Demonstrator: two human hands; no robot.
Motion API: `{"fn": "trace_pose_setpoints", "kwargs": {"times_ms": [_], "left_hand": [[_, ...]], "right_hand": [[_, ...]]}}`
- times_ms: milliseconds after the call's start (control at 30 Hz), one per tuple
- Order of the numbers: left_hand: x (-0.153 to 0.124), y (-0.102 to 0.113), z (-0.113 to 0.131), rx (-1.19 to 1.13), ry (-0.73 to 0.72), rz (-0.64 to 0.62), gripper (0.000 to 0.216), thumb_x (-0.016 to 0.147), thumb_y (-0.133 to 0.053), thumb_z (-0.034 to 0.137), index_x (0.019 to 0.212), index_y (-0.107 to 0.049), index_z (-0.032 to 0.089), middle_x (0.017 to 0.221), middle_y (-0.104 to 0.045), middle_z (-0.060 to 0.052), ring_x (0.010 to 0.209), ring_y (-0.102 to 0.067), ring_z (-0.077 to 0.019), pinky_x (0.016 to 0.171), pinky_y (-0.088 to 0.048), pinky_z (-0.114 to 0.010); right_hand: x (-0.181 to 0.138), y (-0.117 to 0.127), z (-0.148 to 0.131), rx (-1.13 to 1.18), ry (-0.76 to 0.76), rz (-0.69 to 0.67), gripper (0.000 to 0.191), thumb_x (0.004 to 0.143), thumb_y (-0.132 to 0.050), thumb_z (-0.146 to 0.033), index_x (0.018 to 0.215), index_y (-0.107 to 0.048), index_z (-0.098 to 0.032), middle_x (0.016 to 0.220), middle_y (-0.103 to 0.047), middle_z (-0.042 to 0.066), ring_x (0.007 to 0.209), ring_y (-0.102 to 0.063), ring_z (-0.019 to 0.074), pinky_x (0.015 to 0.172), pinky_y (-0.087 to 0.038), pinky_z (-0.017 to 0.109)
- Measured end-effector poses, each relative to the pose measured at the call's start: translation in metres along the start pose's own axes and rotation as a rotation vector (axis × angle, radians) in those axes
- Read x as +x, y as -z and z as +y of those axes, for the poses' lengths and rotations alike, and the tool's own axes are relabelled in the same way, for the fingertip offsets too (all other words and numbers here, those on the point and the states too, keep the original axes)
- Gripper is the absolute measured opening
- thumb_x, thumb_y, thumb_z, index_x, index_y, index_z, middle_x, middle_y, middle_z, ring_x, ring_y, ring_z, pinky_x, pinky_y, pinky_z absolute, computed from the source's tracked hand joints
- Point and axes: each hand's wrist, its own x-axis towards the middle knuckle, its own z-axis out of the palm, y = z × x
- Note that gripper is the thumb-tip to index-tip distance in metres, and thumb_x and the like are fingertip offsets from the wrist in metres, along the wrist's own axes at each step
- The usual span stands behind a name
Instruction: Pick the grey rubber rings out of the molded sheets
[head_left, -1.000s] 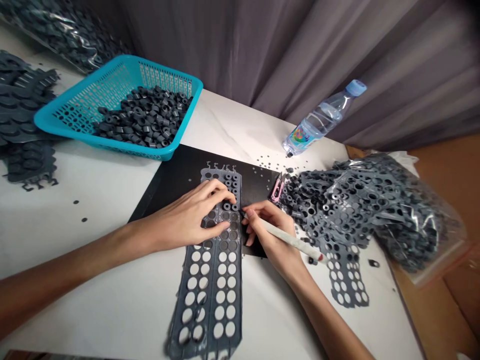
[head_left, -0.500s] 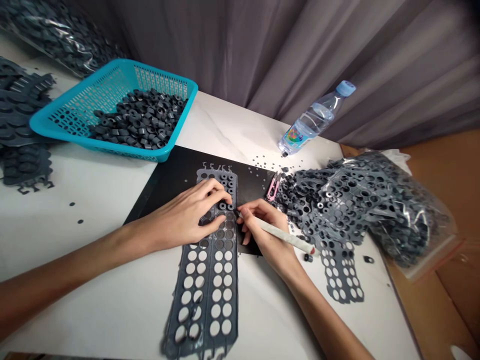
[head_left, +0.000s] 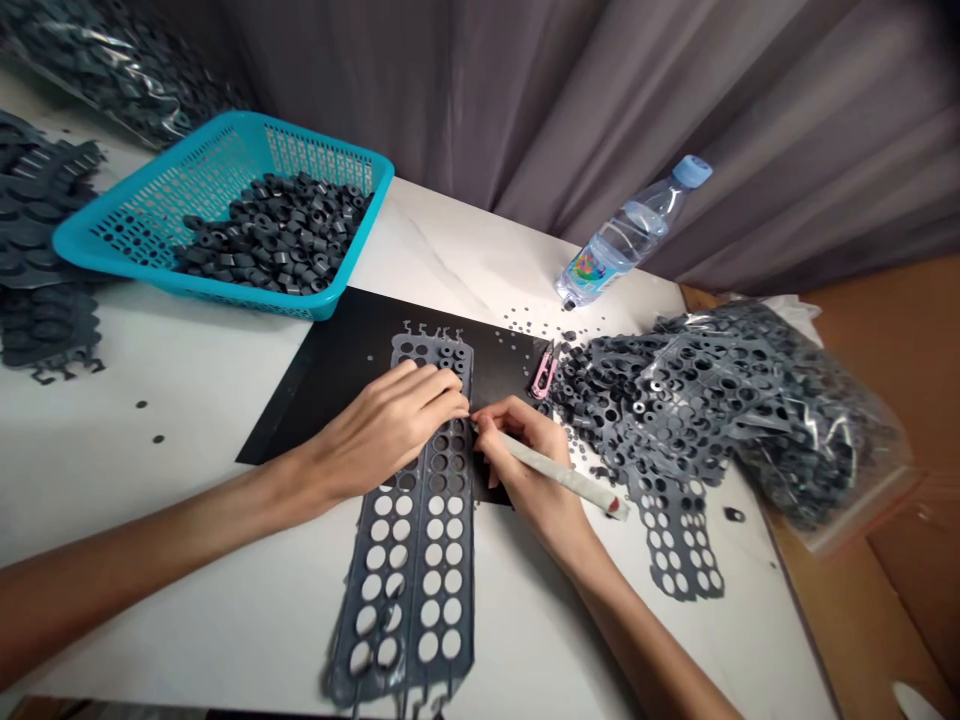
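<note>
A long dark grey rubber sheet (head_left: 417,560) with rows of round holes lies in front of me, its far part on a black mat (head_left: 300,400). Small rubber rings (head_left: 452,353) still sit in the holes at its far end. My left hand (head_left: 397,420) rests over the sheet, fingertips drawn together near its right edge; whatever they pinch is hidden. My right hand (head_left: 536,455) is closed like a writing grip round a pen-shaped tool (head_left: 566,474) with a pale wrapped handle and reddish butt. Its tip meets the sheet's right edge, close to my left fingertips.
A turquoise basket (head_left: 225,290) of loose rings stands at the back left. Pink thread snips (head_left: 544,372) lie right of the mat. Beyond are a water bottle (head_left: 622,240), a heap of punched sheets (head_left: 682,400) and a clear plastic bag (head_left: 847,450). More sheets (head_left: 45,230) lie far left.
My left fingers, apart around a ring before, have closed together and moved slightly right, toward the tool's tip. A loose ring beside the tool's butt is no longer visible. The view has shifted slightly.
</note>
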Motion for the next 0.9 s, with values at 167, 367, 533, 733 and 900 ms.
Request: {"fn": "trace_pose_setpoints", "kwargs": {"times_ms": [167, 367, 533, 733, 900], "left_hand": [[0.021, 0.035, -0.013, -0.39, 0.4, 0.554, 0.008, 0.106, -0.061, 0.029, 0.103, -0.066, 0.023, 0.098, -0.068, -0.002, 0.08, -0.063, -0.0146, 0.07, -0.052, -0.031], [0.016, 0.077, -0.044, -0.407, 0.466, 0.518, 0.014, 0.099, -0.07, 0.045, 0.105, -0.072, 0.033, 0.104, -0.073, 0.003, 0.093, -0.07, -0.0186, 0.087, -0.062, -0.043], [0.003, 0.101, -0.051, -0.341, 0.585, 0.476, 0.023, 0.098, -0.071, 0.049, 0.114, -0.072, 0.031, 0.117, -0.073, 0.009, 0.107, -0.071, -0.0197, 0.115, -0.054, -0.053], [0.002, 0.089, -0.047, -0.671, 0.644, 0.324, 0.018, 0.096, -0.076, 0.036, 0.111, -0.075, 0.026, 0.112, -0.077, 0.003, 0.104, -0.075, -0.0212, 0.112, -0.057, -0.05], [-0.001, 0.057, -0.022, -1.033, 0.696, -0.061, 0.021, 0.101, -0.068, 0.037, 0.116, -0.075, 0.025, 0.121, -0.078, -0.005, 0.108, -0.077, -0.0247, 0.108, -0.059, -0.045]], "right_hand": [[-0.003, -0.002, 0.002, -0.026, -0.023, 0.009, 0.021, 0.102, -0.062, -0.039, 0.093, -0.066, -0.021, 0.07, -0.058, -0.004, 0.054, -0.051, 0.0099, 0.045, -0.039, 0.02], [0.0, 0.0, 0.003, 0.093, -0.031, 0.011, 0.027, 0.101, -0.065, -0.045, 0.094, -0.067, -0.019, 0.076, -0.067, 0.0, 0.053, -0.058, 0.0106, 0.045, -0.046, 0.02], [0.003, 0.002, 0.002, 0.192, -0.005, 0.087, 0.027, 0.099, -0.067, -0.046, 0.095, -0.067, -0.018, 0.074, -0.069, 0.0, 0.047, -0.059, 0.01, 0.041, -0.047, 0.02], [0.003, 0.002, 0.003, 0.158, -0.014, 0.075, 0.028, 0.1, -0.067, -0.046, 0.095, -0.067, -0.018, 0.075, -0.069, 0.0, 0.045, -0.059, 0.0093, 0.041, -0.046, 0.02], [0.003, 0.003, 0.004, 0.126, -0.017, 0.076, 0.028, 0.101, -0.067, -0.046, 0.096, -0.067, -0.018, 0.076, -0.069, 0.0, 0.045, -0.06, 0.0089, 0.042, -0.044, 0.019]]}}
